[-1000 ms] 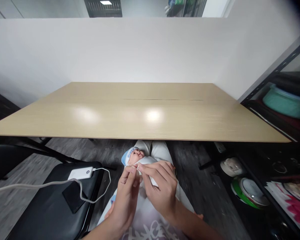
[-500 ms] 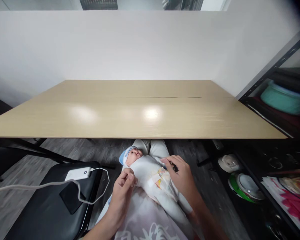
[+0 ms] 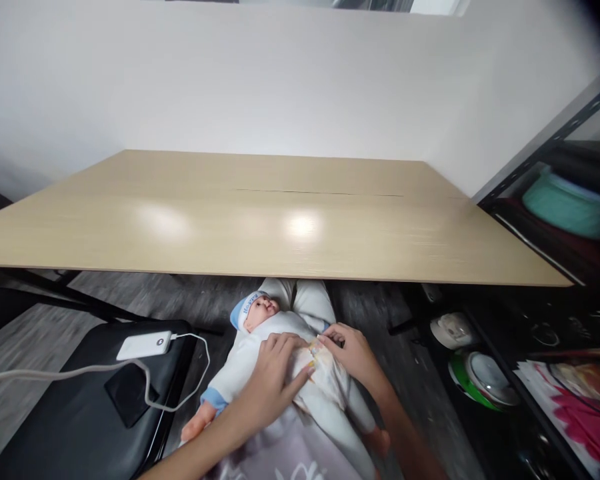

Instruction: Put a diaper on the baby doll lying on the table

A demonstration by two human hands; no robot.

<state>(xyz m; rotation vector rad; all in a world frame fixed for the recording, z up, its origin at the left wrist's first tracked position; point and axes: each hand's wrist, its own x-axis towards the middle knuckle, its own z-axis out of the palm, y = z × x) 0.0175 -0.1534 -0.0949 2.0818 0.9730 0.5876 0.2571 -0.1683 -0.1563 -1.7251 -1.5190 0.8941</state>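
Observation:
A baby doll (image 3: 247, 357) lies face up across my lap, in white clothes with blue cuffs and a blue-and-white cap (image 3: 245, 309). Around its waist, over the clothes, is a white diaper (image 3: 327, 387) with a coloured print at the front. My left hand (image 3: 275, 373) rests on the doll's belly at the diaper's front, thumb and fingers apart. At the diaper's far side, my right hand (image 3: 353, 353) pinches a small piece of its waist edge, perhaps a tab; the fingers partly cover it.
A wooden table (image 3: 260, 233) stands ahead, its front edge above my knees. To the left, a black chair (image 3: 55, 413) bears a white power bank (image 3: 145, 345) with a cable and a dark flat object (image 3: 127, 395). A black shelf rack with containers (image 3: 485, 379) stands at right.
My left hand has moved right, from beside the doll's chest onto the diaper's front, and its fingers have opened. My right hand has lowered slightly toward the diaper's waist. The view has shifted a little.

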